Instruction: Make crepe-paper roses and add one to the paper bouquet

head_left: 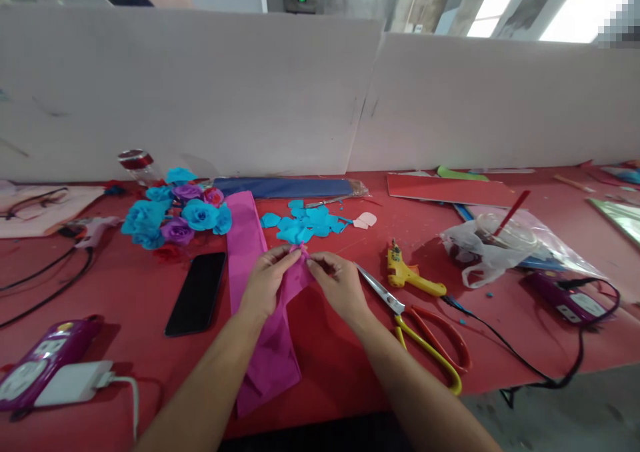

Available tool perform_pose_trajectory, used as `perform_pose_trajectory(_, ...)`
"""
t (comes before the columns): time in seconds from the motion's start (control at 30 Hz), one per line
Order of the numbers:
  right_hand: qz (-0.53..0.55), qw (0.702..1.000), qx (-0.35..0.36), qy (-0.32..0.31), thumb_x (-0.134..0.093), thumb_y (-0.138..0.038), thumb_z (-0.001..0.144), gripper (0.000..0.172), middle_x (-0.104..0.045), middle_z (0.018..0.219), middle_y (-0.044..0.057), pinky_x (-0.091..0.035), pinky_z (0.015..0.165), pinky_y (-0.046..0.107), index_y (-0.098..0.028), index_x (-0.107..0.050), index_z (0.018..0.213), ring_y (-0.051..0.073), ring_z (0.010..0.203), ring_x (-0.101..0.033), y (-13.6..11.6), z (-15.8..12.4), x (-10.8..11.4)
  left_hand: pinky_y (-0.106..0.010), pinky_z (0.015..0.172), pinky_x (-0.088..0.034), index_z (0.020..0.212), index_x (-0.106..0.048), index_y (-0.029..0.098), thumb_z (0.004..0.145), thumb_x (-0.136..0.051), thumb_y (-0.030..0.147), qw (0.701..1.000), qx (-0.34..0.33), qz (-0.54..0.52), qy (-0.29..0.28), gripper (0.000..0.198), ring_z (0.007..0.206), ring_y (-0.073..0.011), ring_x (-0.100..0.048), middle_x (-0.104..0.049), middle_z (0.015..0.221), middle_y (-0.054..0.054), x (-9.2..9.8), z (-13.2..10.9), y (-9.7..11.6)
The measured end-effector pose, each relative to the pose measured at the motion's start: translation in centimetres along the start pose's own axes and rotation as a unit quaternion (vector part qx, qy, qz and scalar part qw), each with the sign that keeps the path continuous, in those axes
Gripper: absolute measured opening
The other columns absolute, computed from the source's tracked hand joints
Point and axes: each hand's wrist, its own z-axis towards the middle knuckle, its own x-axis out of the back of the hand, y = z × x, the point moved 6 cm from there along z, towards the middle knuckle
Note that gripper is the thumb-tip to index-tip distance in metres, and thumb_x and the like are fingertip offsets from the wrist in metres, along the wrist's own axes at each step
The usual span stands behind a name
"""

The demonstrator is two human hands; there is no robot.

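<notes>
Magenta paper strip [273, 352], top end in pinching grip of left hand [266, 283], right hand [341, 284]

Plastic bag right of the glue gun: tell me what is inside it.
A clear lidded cup with a red straw poking out sits in the plastic bag. Crumpled film hides the cup's bottom and contents.

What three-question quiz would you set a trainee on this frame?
1. True or false: the scissors lie to the right of the right hand.
2. What do the left hand and the right hand both pinch? A) pink paper B) phone C) glue gun
3. Fill in: the loose paper pieces beyond the hands are ___ in colour.
Key: 1 true; 2 A; 3 blue.
</notes>
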Motion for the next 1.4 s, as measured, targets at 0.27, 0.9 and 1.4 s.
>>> perform_pose_trajectory(0.27,-0.017,1.000,0.002,0.020,-0.057,-0.023,0.079,0.015,-0.069,0.074,0.001,-0.043,0.062,0.024,-0.020,-0.072,0.081,0.014,0.064,-0.057,-0.2,-0.1,0.3,-0.023,0.070,-0.044,0.068,-0.068,0.018,0.062,-0.079,0.029,0.995,-0.060,0.071,0.021,0.017,0.068,-0.0112,-0.058,-0.064,0.068,0.002,0.2,-0.2,0.5)
perform_pose_trajectory(0.9,0.041,0.999,-0.030,0.007,-0.059,-0.027,0.079,0.016,-0.061,0.063,-0.001,-0.040,0.057,0.024,-0.018,-0.067,0.069,0.012,0.058,-0.051,0.2,-0.1,-0.1,-0.025,0.067,-0.048,0.074,-0.073,0.017,0.055,-0.083,0.027,1.000,0.005,0.018,0.015,0.024,0.066,-0.0126,-0.062,-0.069,0.071,-0.001,0.6,0.1,-0.1)
perform_pose_trajectory(1.4,0.138,0.987,-0.076,-0.018,-0.063,-0.027,0.075,0.013,-0.065,0.068,0.001,-0.044,0.060,0.025,-0.017,-0.069,0.078,0.013,0.061,-0.056,0.6,-0.2,-0.7,-0.021,0.066,-0.050,0.073,-0.073,0.017,0.056,-0.082,0.018,0.997,0.051,-0.063,0.006,0.019,0.065,-0.0106,-0.064,-0.071,0.071,0.000,0.2,0.0,-0.1)
